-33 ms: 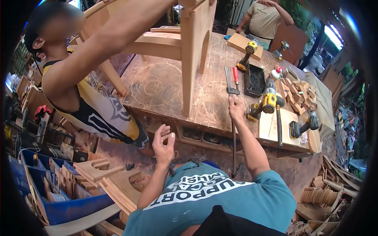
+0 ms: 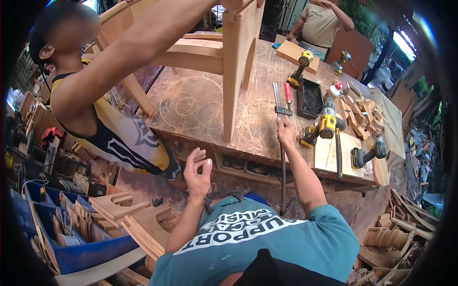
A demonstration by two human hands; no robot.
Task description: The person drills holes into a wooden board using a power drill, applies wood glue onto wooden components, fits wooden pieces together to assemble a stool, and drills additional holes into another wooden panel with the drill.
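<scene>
My right hand (image 2: 286, 132) is closed around the bar of a long F-clamp (image 2: 283, 110) at the table's near edge. The clamp's red handle lies over the tabletop, and its dark bar hangs down past the edge. My left hand (image 2: 197, 175) is raised in front of my shirt, fingers apart and loosely bent, with nothing in it. Beyond it, a wooden chair frame (image 2: 231, 81) stands on the table. A co-worker (image 2: 119, 114) at the left reaches an arm across it; that hand's grip is out of sight.
On the wooden table (image 2: 191, 102) lie yellow-and-black drills (image 2: 327, 125), a hammer (image 2: 338, 152), a black tray (image 2: 309, 97) of screws and wood blocks (image 2: 355, 114). Another person (image 2: 320, 24) is at the far side. A blue bin (image 2: 90, 252) with wood pieces sits at lower left; scrap wood (image 2: 389, 238) lies lower right.
The chair frame and the co-worker's arm have shifted slightly to the right. My left hand has risen a little; my right hand keeps its hold on the clamp.
</scene>
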